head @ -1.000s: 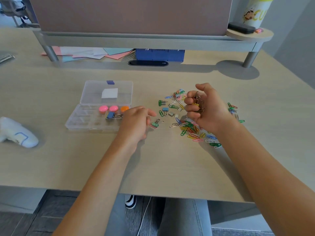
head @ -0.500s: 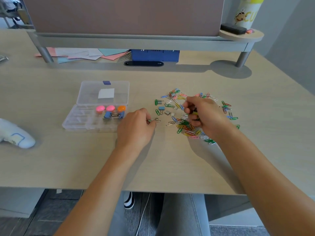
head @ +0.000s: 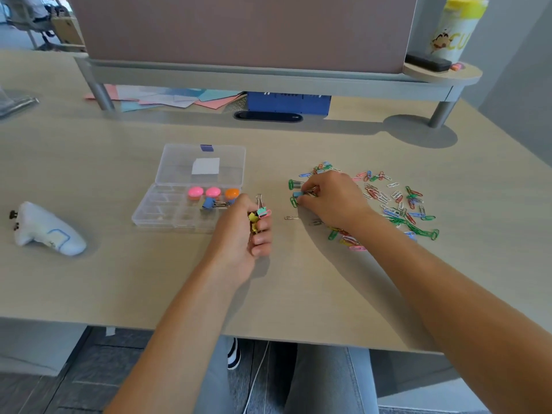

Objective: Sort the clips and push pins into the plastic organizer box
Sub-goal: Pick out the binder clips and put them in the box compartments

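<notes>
Yellow-capped bottle point(head: 457, 28): letters "CU" readable.

Organizer box point(head: 167, 201) left of the clip pile point(head: 397, 201) on the desk point(head: 298, 279)

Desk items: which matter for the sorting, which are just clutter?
Job: organizer box, binder clips in left hand, blue clip under right hand, paper clip pile.
Clutter: white device, coloured papers, blue box, bottle.
</notes>
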### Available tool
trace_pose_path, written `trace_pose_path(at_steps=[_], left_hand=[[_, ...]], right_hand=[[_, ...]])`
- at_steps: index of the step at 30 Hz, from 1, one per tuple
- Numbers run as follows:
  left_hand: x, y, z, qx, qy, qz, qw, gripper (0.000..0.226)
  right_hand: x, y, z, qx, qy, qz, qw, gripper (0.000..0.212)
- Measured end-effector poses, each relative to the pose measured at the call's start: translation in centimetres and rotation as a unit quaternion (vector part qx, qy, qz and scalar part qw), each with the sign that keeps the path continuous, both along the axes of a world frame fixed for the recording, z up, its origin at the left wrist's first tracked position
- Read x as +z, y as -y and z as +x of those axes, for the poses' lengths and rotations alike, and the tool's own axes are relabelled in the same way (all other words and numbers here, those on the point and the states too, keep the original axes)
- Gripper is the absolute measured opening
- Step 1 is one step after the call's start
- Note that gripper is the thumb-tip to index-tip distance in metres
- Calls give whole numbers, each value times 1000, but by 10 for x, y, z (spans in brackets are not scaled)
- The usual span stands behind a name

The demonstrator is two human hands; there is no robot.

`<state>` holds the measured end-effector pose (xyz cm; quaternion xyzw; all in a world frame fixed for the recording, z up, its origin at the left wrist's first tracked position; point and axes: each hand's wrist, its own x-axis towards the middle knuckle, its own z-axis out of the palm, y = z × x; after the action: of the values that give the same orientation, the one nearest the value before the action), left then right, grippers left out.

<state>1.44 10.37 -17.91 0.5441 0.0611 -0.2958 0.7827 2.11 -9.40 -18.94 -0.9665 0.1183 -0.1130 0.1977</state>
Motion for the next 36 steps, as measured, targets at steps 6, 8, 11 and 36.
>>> trace_pose_path(at_steps=[6, 8, 11, 36], left_hand=[[-3, -9, -4, -16, -26, -77, 997, 17], [-2, -11, -5, -22, -10, -69, 997, 17], [-3, -15, -4, -19, 34, -14, 999, 17], [-46, -23, -16, -97, 596, 309, 735, 25]], right_hand=[[9, -2, 7, 10, -25, 5, 1000, 20], [13, -3, 10, 4, -30, 13, 999, 22], [20, -8, 8, -11, -25, 46, 999, 20], [-25, -98, -126, -74, 107, -15, 991, 26]])
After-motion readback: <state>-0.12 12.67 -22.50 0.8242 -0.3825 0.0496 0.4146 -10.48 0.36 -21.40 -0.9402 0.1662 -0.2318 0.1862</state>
